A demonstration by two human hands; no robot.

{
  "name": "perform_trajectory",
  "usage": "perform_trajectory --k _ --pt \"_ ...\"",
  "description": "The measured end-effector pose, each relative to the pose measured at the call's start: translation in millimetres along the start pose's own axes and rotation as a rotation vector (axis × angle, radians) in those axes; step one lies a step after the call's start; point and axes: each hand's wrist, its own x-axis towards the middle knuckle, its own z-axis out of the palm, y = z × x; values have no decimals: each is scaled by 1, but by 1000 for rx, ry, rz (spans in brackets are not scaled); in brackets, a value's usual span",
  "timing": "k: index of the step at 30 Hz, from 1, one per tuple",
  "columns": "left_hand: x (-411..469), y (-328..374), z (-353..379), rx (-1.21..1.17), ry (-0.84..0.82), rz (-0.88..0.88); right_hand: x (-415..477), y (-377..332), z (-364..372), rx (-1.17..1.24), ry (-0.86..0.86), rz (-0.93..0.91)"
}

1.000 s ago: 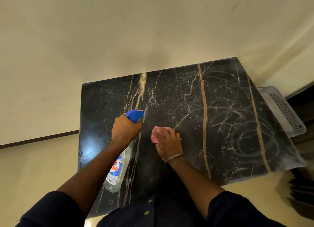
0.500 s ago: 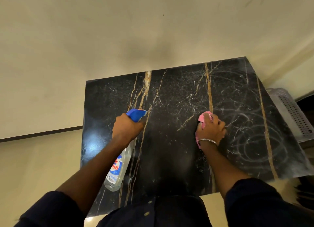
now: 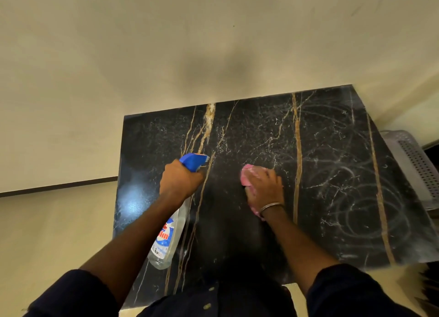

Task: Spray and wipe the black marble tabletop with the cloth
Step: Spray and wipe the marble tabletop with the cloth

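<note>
Pressing flat, the right hand (image 3: 263,186) pins the pink cloth (image 3: 248,174) to the tabletop (image 3: 332,174), unwiped spray droplets lying left and beyond, nearer the left hand (image 3: 179,179) clamped on the spray bottle (image 3: 169,233).

The tabletop (image 3: 249,136) is black marble streaked with gold and thin white veins, with pale swirling smears across its right part. The cloth (image 3: 247,175) is pink, and the spray bottle (image 3: 169,236) is clear with a blue trigger head and a blue, white and red label. The basket (image 3: 414,164) is grey with a dotted perforated pattern, the wall (image 3: 166,43) cream.
</note>
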Motion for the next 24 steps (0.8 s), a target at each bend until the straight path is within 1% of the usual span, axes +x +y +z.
perform_trajectory --k 3,5,8,9,10,11,13,16,19,20,21,24 --pt "1 0 0 2 -12 10 4 59 -7 -26 34 248" --pt "1 -1 1 6 -13 15 8 78 -10 12 88 417" --pt "3 -1 3 9 -11 -8 18 60 -8 55 142 681" --pt "3 -1 4 14 -13 -12 22 47 -6 72 144 724" --pt "3 -1 5 18 -15 -15 27 33 -5 68 133 714" --pt "3 0 5 19 -16 -18 30 19 -4 46 112 655" --pt "5 1 7 16 -14 -28 34 -7 -2 16 55 468" --pt "9 4 9 14 -15 -32 33 -30 3 4 16 170" --pt "12 7 11 23 -26 -25 31 -21 2 -57 -6 -48" --pt "13 8 11 23 -28 -23 32 -11 2 -68 -5 -73" --pt "14 9 12 18 -29 -20 32 3 1 -73 -10 -52" --pt "17 12 11 7 -40 -3 35 49 -7 -74 -5 191"
